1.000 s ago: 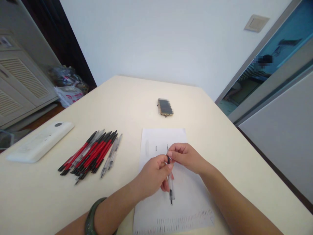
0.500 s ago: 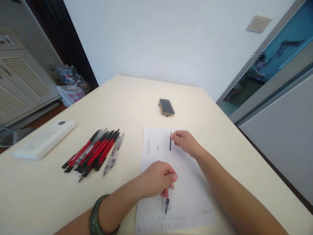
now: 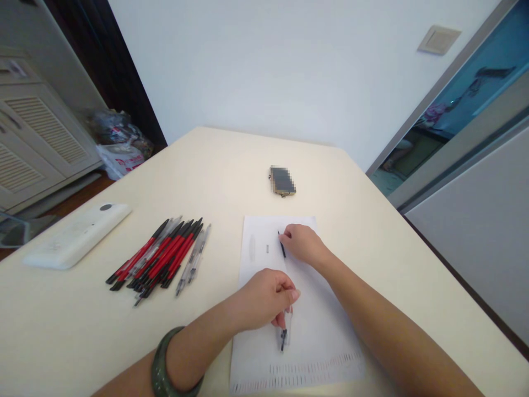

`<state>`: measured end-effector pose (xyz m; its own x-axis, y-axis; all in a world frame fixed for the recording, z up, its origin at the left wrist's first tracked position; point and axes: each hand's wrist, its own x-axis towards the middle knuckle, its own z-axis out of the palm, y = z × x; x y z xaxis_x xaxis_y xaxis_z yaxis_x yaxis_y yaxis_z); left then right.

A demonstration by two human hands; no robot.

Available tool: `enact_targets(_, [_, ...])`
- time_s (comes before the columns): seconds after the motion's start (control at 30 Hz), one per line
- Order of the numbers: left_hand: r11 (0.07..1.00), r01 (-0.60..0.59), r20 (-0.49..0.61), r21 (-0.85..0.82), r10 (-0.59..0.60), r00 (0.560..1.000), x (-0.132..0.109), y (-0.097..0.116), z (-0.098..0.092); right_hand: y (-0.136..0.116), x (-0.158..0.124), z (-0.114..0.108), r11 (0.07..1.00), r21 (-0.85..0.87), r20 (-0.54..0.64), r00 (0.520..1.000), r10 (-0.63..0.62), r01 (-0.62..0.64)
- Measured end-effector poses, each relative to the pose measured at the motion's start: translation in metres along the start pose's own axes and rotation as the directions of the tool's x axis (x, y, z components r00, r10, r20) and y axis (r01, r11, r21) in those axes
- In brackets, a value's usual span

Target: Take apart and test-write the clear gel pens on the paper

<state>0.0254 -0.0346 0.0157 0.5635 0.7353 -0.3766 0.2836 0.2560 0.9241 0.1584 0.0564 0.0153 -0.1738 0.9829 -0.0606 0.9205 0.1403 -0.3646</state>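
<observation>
My left hand (image 3: 270, 298) is closed over the lower middle of a white sheet of paper (image 3: 326, 309), holding a clear pen barrel (image 3: 288, 325); its black-tipped end points down toward me. Farther up the sheet, my right hand (image 3: 303, 241) pinches a thin black pen refill (image 3: 282, 249), now tilted on the paper. Left of the refill lies a small grey spring-like piece (image 3: 267, 248). Beside that is a faint clear tube (image 3: 252, 248). Rows of short pen strokes run along the sheet's near edge.
Left of the paper lies a pile of red-and-black pens (image 3: 169, 256), with clear pens (image 3: 193, 262) at its right side. A long white device (image 3: 78, 237) sits at the table's left edge. Behind the paper is a dark, pixelated small object (image 3: 283, 181).
My right hand has shifted slightly left, and the refill has gone from nearly upright to slanted. My left hand has moved up a little with the barrel.
</observation>
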Motion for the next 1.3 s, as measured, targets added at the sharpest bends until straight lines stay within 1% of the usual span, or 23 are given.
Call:
enact_targets(0.07, [1.0,-0.009,-0.043,-0.022,0.008,0.999,-0.001,0.004,-0.001,0.003,-0.01,-0.01,0.999,0.023,0.005,1.0,-0.03,0.03])
enact_targets(0.13, [0.998,-0.025,-0.112,-0.054,0.018,0.994,-0.002,0.007,-0.002,0.007,-0.025,-0.021,0.989,0.113,0.039,0.994,-0.101,0.096])
enact_targets(0.17, [0.997,-0.037,-0.149,-0.074,0.025,0.989,-0.002,0.009,-0.003,0.009,-0.033,-0.026,0.974,0.181,0.084,0.985,-0.151,0.134])
enact_targets(0.2, [0.994,-0.052,-0.185,-0.093,0.034,0.982,-0.002,0.01,-0.003,0.012,-0.041,-0.031,0.953,0.257,0.162,0.965,-0.204,0.158])
enact_targets(0.23, [0.991,-0.07,-0.215,-0.115,0.044,0.976,-0.002,0.011,-0.004,0.014,-0.049,-0.035,0.926,0.34,0.268,0.927,-0.264,0.165])
enact_targets(0.27, [0.986,-0.09,-0.24,-0.138,0.055,0.969,-0.002,0.011,-0.004,0.015,-0.056,-0.038,0.897,0.411,0.356,0.877,-0.322,0.162])
enact_targets(0.3, [0.981,-0.11,-0.256,-0.159,0.066,0.964,-0.001,0.011,-0.004,0.016,-0.062,-0.04,0.866,0.477,0.416,0.83,-0.371,0.148])
enact_targets(0.33, [0.976,-0.124,-0.264,-0.179,0.074,0.962,-0.001,0.012,-0.003,0.017,-0.066,-0.041,0.832,0.54,0.452,0.791,-0.412,0.125])
enact_targets(0.37, [0.971,-0.136,-0.267,-0.198,0.08,0.96,-0.001,0.012,-0.003,0.016,-0.07,-0.041,0.803,0.588,0.474,0.762,-0.441,0.099])
enact_targets(0.4, [0.966,-0.149,-0.268,-0.213,0.089,0.959,-0.001,0.012,-0.003,0.016,-0.072,-0.039,0.778,0.624,0.482,0.748,-0.457,0.073])
enact_targets(0.43, [0.961,-0.163,-0.269,-0.224,0.1,0.958,-0.001,0.013,-0.002,0.014,-0.073,-0.037,0.759,0.649,0.48,0.746,-0.462,0.052])
enact_targets(0.5, [0.955,-0.188,-0.279,-0.231,0.12,0.953,-0.001,0.014,-0.001,0.011,-0.074,-0.033,0.74,0.672,0.46,0.764,-0.451,0.032])
enact_targets(0.6, [0.953,-0.197,-0.288,-0.231,0.126,0.949,-0.002,0.015,0.0,0.009,-0.073,-0.029,0.732,0.68,0.423,0.795,-0.434,0.038])
enact_targets(0.67, [0.953,-0.2,-0.298,-0.229,0.127,0.946,-0.002,0.014,0.0,0.011,-0.072,-0.031,0.743,0.668,0.407,0.819,-0.404,0.034])
enact_targets(0.73, [0.958,-0.188,-0.298,-0.217,0.118,0.947,-0.002,0.012,0.0,0.018,-0.069,-0.035,0.768,0.64,0.382,0.859,-0.34,0.02])
enact_targets(0.8, [0.976,-0.148,-0.257,-0.159,0.104,0.961,-0.001,0.008,0.001,0.028,-0.063,-0.039,0.794,0.608,0.329,0.91,-0.253,0.001])
enact_targets(0.87, [0.993,-0.104,-0.187,-0.051,0.093,0.978,-0.002,0.004,0.002,0.04,-0.057,-0.041,0.821,0.571,0.245,0.958,-0.15,-0.017])
enact_targets(0.93, [0.993,-0.084,-0.132,0.083,0.094,0.987,-0.002,0.001,0.004,0.051,-0.049,-0.04,0.859,0.512,0.15,0.987,-0.057,-0.028])
enact_targets(1.0, [0.977,-0.077,-0.109,0.197,0.1,0.989,-0.004,-0.001,0.006,0.059,-0.043,-0.035,0.902,0.429,0.082,0.997,0.013,-0.048])
enact_targets(1.07, [0.959,-0.078,-0.107,0.271,0.111,0.988,-0.005,0.0,0.006,0.063,-0.038,-0.028,0.935,0.347,0.062,0.997,0.055,-0.073])
enact_targets(1.2, [0.943,-0.078,-0.114,0.324,0.12,0.986,-0.007,0.003,0.005,0.062,-0.031,-0.017,0.979,0.165,0.048,0.993,0.111,-0.117])
enact_targets(1.3, [0.939,-0.073,-0.103,0.335,0.114,0.988,-0.007,0.004,0.005,0.061,-0.028,-0.014,0.983,0.109,0.056,0.988,0.142,-0.148])
